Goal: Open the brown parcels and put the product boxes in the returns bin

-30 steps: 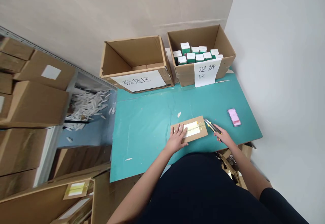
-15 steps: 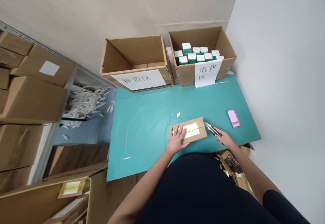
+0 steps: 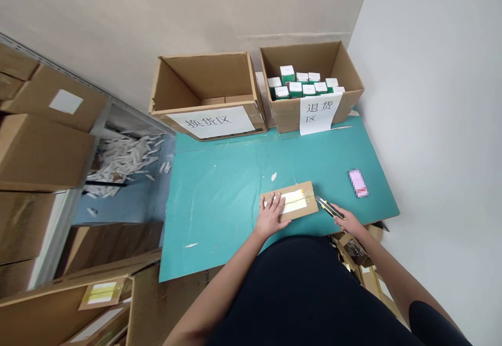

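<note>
On the green tabletop [image 3: 219,194] lies a small flat cardboard box [image 3: 308,211] with a white label and clear tape. My left hand [image 3: 270,216] rests on the box's left part, fingers spread flat over the label's edge. In my right hand [image 3: 348,221] is a yellow and black utility knife [image 3: 330,208], gripped by its handle. Its blade tip is at the taped right end of the box; whether it touches the cardboard I cannot tell.
Two big cartons with paper signs stand at the back: the left carton [image 3: 207,108] and the right carton [image 3: 280,113], which holds several green-white boxes [image 3: 308,90]. A blurred pink object [image 3: 358,183] lies at right. Stacked cartons [image 3: 43,152] and an open carton [image 3: 147,304] flank the left.
My right hand and the knife have moved slightly down toward me along the box's right end. My left hand stays on the box. The whole view has shifted a little.
</note>
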Action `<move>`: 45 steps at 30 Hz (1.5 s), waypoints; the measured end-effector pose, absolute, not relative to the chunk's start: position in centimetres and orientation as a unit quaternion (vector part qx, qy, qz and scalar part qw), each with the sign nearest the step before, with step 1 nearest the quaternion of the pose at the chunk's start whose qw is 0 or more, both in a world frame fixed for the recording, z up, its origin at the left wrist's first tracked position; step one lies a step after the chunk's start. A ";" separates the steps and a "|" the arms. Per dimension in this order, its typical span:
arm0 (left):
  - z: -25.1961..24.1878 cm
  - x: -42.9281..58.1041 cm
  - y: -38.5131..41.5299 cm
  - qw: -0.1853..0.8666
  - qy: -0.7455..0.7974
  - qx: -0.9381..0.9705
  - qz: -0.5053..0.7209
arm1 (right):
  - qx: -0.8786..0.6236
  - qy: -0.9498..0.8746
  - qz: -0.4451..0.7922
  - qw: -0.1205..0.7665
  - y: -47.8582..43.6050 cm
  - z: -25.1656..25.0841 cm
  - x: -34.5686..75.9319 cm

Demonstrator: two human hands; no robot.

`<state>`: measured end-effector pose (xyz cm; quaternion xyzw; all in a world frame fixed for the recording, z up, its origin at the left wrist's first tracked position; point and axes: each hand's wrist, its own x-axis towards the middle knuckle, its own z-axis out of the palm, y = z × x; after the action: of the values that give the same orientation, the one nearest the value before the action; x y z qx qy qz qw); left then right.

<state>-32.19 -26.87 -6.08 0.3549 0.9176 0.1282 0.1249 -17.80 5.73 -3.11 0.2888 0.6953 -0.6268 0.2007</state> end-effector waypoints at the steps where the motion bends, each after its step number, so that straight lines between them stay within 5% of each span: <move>1: -6.2 -32.2 -26.9 0.120 0.916 0.358 0.133 | 0.290 0.696 -0.625 0.201 5.9 -3.0 -17.9; 45: -7.7 -32.1 -27.6 0.050 0.902 0.398 0.158 | 0.244 0.723 -0.576 0.294 8.0 -0.1 -16.2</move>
<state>-32.14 -27.55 -7.73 0.3981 0.9023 0.1576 0.0504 -16.22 8.04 -0.05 0.2437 0.7230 -0.5757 0.2940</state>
